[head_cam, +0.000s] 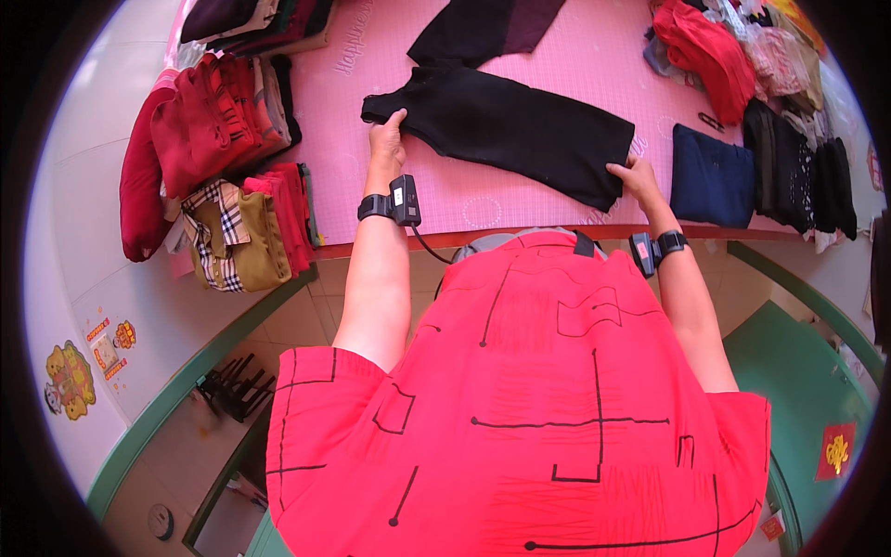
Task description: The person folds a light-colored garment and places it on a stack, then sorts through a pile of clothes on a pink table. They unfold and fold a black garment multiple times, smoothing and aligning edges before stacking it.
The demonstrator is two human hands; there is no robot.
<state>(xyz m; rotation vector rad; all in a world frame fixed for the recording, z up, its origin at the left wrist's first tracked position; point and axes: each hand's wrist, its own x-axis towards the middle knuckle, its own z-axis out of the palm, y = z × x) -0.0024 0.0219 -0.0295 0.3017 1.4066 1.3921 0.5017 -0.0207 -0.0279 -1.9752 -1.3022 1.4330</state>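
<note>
A black garment (pixel 508 129), folded lengthwise, lies at a slant across the pink patterned table cover (pixel 327 181). My left hand (pixel 388 143) grips its narrow left end, thumb on top and fingers mostly hidden beneath the cloth. At the wider right end, my right hand (pixel 635 179) pinches the edge near the lower corner. Another dark garment (pixel 480 28), black with a maroon part, lies just beyond and runs out of view at the top.
Red folded clothes (pixel 209 125) and an olive garment with a checked collar (pixel 243 240) are stacked left. On the right are a navy folded garment (pixel 711 175), black folded clothes (pixel 779 167) and a loose red cloth (pixel 706 59). The table's red front edge (pixel 341 250) is near me.
</note>
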